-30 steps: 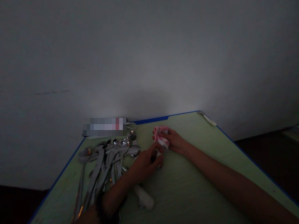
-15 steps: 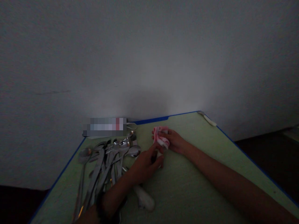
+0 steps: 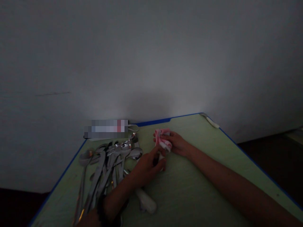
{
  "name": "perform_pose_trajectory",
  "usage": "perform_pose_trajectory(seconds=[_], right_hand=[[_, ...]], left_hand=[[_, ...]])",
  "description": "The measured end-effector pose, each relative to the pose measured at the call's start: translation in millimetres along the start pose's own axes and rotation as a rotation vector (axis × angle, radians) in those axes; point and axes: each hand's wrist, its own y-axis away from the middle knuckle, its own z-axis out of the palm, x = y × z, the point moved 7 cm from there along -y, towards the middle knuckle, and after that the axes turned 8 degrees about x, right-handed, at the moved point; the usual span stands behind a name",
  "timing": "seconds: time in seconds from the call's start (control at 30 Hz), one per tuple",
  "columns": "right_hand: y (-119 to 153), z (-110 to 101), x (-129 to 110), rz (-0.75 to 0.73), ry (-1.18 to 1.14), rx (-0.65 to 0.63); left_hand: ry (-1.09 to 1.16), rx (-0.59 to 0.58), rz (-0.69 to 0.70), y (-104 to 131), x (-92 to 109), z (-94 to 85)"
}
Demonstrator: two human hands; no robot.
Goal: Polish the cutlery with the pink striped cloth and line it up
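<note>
The table (image 3: 213, 176), a pale green top with a blue edge, stands pushed into the corner against a bare grey wall (image 3: 151, 56). The light is poor and fine detail is lost.

On the left part of the table lies a heap of spoons (image 3: 106, 160) — long steel handles fanned toward the near edge, bowls toward the wall. A white handle (image 3: 146, 200) of some utensil lies just beside the heap, near the left forearm; what it belongs to cannot be made out.

The left hand (image 3: 148, 165) rests on the table just right of the heap, fingers curled around a small dark-and-pale item that appears to be one utensil; the grip is closed, but the item itself is too dim to name with certainty. The right hand (image 3: 176, 143) is closed around a bunched pink cloth (image 3: 163, 138), held just above the table and touching, or nearly touching, the far end of what the left hand holds.

Judgement: the step in hand looks like wiping a single piece with the cloth, the left hand steadying it. The next move would call for drawing the cloth along the piece with a firm pinch — and keeping the wiped piece apart from the heap.

A small pale object (image 3: 211, 121) lies at the far right corner, well apart.
</note>
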Motion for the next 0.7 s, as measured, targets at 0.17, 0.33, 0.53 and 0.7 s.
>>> perform_pose_trajectory(seconds=[0.17, 0.33, 0.53, 0.7], right_hand=[[1.1, 0.1, -2.0, -0.022, -0.015, -0.007], [-0.1, -4.2, -2.0, -0.034, -0.01, 0.043], [-0.7, -4.1, -2.4, -0.055, -0.024, 0.072], [-0.1, -4.4, -3.6, -0.086, -0.022, 0.144]], left_hand=[[-0.017, -0.022, -0.005, 0.1, -0.8, 1.3], [-0.019, -0.036, 0.022, -0.5, 3.4, -1.3], [-0.004, -0.041, 0.043, 0.4, 5.8, -2.7], [0.015, -0.032, 0.041, 0.6, 6.7, -2.0]])
